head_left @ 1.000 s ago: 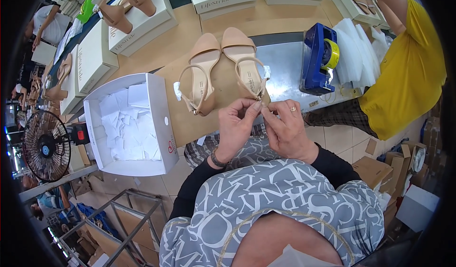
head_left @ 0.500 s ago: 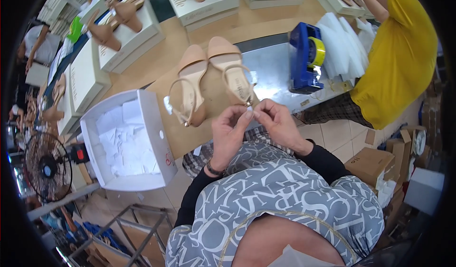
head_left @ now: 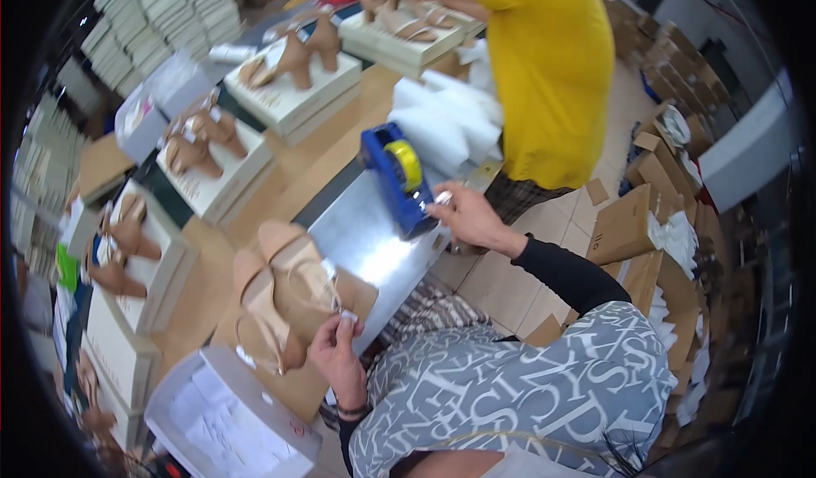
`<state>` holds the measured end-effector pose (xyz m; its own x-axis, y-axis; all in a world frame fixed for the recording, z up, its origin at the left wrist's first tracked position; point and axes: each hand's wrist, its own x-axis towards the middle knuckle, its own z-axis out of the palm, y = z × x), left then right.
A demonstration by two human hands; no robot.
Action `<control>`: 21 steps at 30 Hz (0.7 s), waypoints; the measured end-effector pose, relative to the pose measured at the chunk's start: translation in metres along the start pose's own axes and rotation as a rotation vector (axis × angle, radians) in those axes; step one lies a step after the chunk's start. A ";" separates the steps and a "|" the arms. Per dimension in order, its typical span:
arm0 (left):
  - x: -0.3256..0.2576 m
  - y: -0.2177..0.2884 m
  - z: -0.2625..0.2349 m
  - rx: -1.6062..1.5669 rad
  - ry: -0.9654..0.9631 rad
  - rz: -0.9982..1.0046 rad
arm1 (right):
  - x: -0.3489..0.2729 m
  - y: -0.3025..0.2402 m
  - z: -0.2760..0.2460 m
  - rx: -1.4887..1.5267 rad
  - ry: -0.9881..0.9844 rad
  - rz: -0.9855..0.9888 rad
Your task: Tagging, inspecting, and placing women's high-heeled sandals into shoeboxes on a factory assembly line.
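Note:
Two tan high-heeled sandals [head_left: 285,287] lie side by side on the wooden table [head_left: 255,197] in front of me. My left hand [head_left: 336,350] pinches a small white tag at the strap of the nearer sandal. My right hand [head_left: 463,214] reaches out to the right and touches the end of the tape at a blue tape dispenser [head_left: 393,176] with a yellow roll. The dispenser stands on a shiny metal sheet [head_left: 365,240].
An open white shoebox [head_left: 229,418] with white paper sits at my lower left. More white boxes with tan heeled sandals on top [head_left: 289,79] line the table. A person in a yellow shirt [head_left: 544,70] stands at the right. Cardboard cartons [head_left: 637,214] lie on the floor.
My right hand left the sandal strap and reached right to the tape dispenser. My left hand stayed at the strap. My head turned, so the view shifted right.

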<state>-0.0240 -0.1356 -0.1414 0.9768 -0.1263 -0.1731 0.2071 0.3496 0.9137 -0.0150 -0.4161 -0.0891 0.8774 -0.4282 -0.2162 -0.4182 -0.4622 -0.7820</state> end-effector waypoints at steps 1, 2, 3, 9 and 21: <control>0.000 -0.001 0.000 -0.022 0.006 0.001 | 0.005 0.005 -0.002 0.072 -0.075 0.127; -0.001 -0.001 -0.002 -0.040 0.024 0.001 | 0.007 0.008 -0.003 0.074 -0.044 0.119; -0.001 0.000 -0.002 -0.046 -0.002 0.011 | 0.009 0.011 -0.005 0.156 -0.123 0.213; -0.002 0.001 0.002 -0.081 0.010 0.018 | 0.025 0.019 -0.013 0.422 -0.335 0.399; 0.002 0.003 0.007 -0.070 -0.002 0.038 | 0.058 0.045 -0.011 0.819 -0.534 0.581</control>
<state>-0.0213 -0.1411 -0.1363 0.9840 -0.1136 -0.1374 0.1728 0.4182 0.8918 0.0145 -0.4701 -0.1299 0.6705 0.0642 -0.7391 -0.6874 0.4284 -0.5864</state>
